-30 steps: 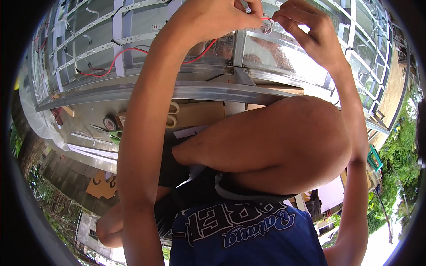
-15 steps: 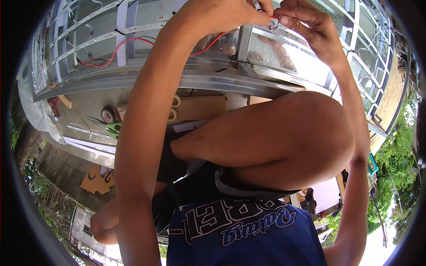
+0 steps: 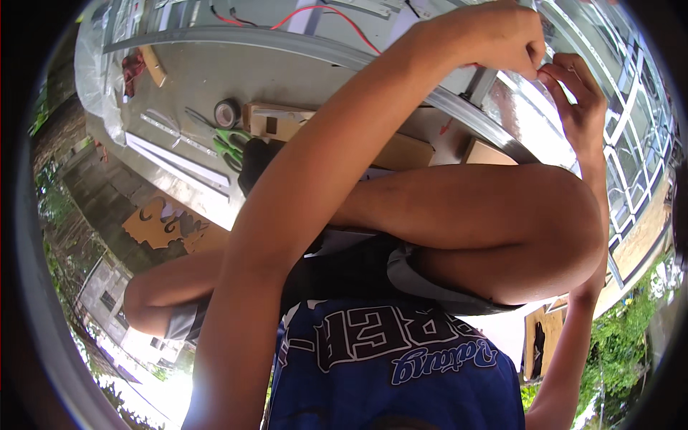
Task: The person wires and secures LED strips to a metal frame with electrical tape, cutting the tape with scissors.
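Against the earlier frames the whole view has swung: the long metal frame [image 3: 301, 44], a smooth grey channel bent by the lens, now runs across the top where it sat lower and flatter before, and more of the dusty work surface [image 3: 186, 86] beneath it has come into sight; both hands have drifted from the top centre to the upper right; the raised bare knee [image 3: 502, 229] fills the middle, rounded and smooth, above a blue printed shirt [image 3: 401, 365]; the left hand [image 3: 494, 36] is curled into a closed pinch, thumb against fingertips, on something too small to make out, close beside the thin red wire [image 3: 337, 25] that loops along the frame; the right hand [image 3: 577, 100] meets it fingertip to fingertip, fingers drawn together, its grip equally unclear; flat brown cardboard pieces [image 3: 401, 150] lie under the frame; green-handled scissors [image 3: 229, 140] rest near a small dark roll of tape [image 3: 227, 112], round and hollow.
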The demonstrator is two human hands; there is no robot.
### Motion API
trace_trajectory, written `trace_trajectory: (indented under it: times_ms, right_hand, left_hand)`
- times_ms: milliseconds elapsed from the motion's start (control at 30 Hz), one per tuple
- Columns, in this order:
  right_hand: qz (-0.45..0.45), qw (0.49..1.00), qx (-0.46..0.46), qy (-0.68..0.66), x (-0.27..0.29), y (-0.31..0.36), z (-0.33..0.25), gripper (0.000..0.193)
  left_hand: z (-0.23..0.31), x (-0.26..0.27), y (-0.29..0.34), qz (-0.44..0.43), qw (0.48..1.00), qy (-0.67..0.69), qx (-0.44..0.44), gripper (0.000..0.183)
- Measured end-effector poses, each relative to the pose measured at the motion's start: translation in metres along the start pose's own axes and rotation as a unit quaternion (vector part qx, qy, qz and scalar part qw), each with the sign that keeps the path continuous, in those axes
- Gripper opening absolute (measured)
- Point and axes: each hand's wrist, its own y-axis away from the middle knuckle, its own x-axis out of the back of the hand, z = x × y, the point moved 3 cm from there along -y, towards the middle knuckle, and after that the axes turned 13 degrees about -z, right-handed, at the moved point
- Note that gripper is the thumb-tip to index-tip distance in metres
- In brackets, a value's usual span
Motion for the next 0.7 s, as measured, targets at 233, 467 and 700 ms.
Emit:
trace_trajectory:
  times_ms: [233,467,700]
  right_hand:
    - [0.001,0.998,0.038,0.051,-0.035,0.002,0.035,0.013]
    - [-0.032,0.997,0.011,0.07,-0.036,0.007,0.041,0.01]
    - [-0.03,0.995,-0.022,0.088,-0.036,0.004,0.044,0.026]
  left_hand:
    - [-0.007,-0.02,0.022,0.151,0.974,-0.168,-0.02,0.013]
    - [0.041,-0.046,0.209,0.503,0.863,0.023,-0.038,0.027]
    - [-0.115,-0.083,0.417,0.536,0.699,0.007,0.474,0.027]
